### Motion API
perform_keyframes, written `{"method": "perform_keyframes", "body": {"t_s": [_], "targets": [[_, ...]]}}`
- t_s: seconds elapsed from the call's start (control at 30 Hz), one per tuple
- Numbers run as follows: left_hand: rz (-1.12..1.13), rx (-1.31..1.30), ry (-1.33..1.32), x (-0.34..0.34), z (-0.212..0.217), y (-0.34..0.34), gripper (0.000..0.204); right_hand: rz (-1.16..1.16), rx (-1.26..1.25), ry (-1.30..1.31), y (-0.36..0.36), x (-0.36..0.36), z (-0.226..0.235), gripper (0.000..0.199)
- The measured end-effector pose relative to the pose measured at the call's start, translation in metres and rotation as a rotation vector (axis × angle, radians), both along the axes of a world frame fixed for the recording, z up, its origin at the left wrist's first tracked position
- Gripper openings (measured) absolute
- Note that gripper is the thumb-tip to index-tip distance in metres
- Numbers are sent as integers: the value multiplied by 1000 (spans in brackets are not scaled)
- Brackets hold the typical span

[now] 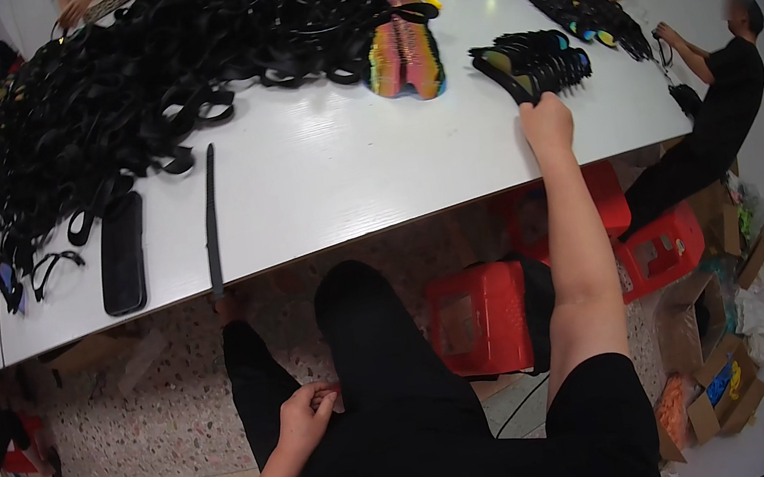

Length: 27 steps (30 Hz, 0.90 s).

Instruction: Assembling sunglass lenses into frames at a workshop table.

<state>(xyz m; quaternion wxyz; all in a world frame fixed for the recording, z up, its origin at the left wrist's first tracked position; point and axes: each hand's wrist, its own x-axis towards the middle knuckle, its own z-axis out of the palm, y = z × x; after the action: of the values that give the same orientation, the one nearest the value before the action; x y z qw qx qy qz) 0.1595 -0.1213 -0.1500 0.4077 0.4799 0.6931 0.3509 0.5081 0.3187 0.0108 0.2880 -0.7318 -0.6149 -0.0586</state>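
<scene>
My right hand reaches over the table's near edge at the right, its fingers closed on the near end of a pair of black goggles. That pair lies against a row of similar goggles with dark, shiny lenses. To the left of the row stands a stack of mirrored, pink-yellow lens pieces. My left hand rests low by my lap, its fingers curled; whether anything is inside them is hidden.
A large heap of black straps and goggles covers the far left of the white table. Nearer lie a black phone and a flat black strap. Red stools stand beneath; a person works at the right.
</scene>
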Motion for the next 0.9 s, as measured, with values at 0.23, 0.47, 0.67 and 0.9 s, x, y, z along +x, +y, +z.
{"method": "perform_keyframes", "body": {"t_s": [0.23,0.47,0.67,0.9], "targets": [[2,-80,-99,-5,-7,-6,24,-179,-78,-192,-44,-37,38,65],[-22,-37,22,-6,0,-12,23,625,358,-182,-34,-125,23,41],[-87,18,81,-16,25,-14,22,559,277,-273,6,-142,7,42],[-227,755,603,-62,145,47,14,581,314,-174,9,-143,0,42]]}}
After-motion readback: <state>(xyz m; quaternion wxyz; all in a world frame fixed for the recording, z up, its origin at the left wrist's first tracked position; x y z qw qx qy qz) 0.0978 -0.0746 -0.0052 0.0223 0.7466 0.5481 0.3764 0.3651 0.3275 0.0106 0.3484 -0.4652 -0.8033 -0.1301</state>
